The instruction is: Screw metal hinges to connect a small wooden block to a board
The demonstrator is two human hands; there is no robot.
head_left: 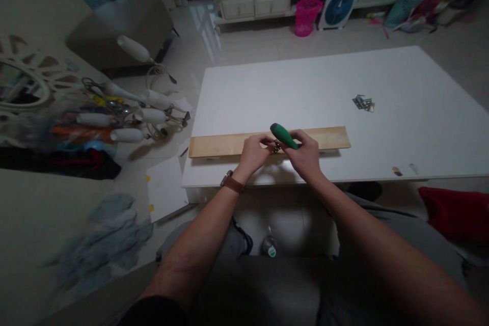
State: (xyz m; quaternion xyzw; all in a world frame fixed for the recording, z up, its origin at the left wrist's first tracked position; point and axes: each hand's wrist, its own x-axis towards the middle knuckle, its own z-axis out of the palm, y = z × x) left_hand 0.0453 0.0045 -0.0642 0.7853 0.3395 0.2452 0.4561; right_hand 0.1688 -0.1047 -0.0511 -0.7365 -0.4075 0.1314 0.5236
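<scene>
L hand (255, 154): thumb & fingertips pinched tog. on a small metal bit (276, 146). R hand (306, 155): fingers curled & clamped on a driver (283, 135). Both hands v. close tog., over mid plank (216, 145); can't tell if they rest on it.

Driver: handle bright green, smooth, rounded, w/ a dark butt end. It leans, butt up & L twd the L hand, lower end going into R hand's grip. Shaft hidden.

Metal bit: btwn the two hands, dark w/ silvery specks, partly covered by fingers; exact shape too small to tell. Can't tell if R fingertips touch it too.

Plank: pale yellowish wood, long, narrow, flat, straight edges & squared ends; L end edge a touch darker. Runs lengthwise nr the table's (275, 84) near edge, dark shadow under its near side, middle partly hidden by hands.

Table: wide, white, plain top. Well apart from the hands, on the R part: loose pile of metal parts (363, 103), silvery-grey, jumbled, some flat. Nr the table's front edge, R of plank, a small dark/yellowish scrap (397, 170).

L wrist: watch (232, 182), brown strap.
</scene>
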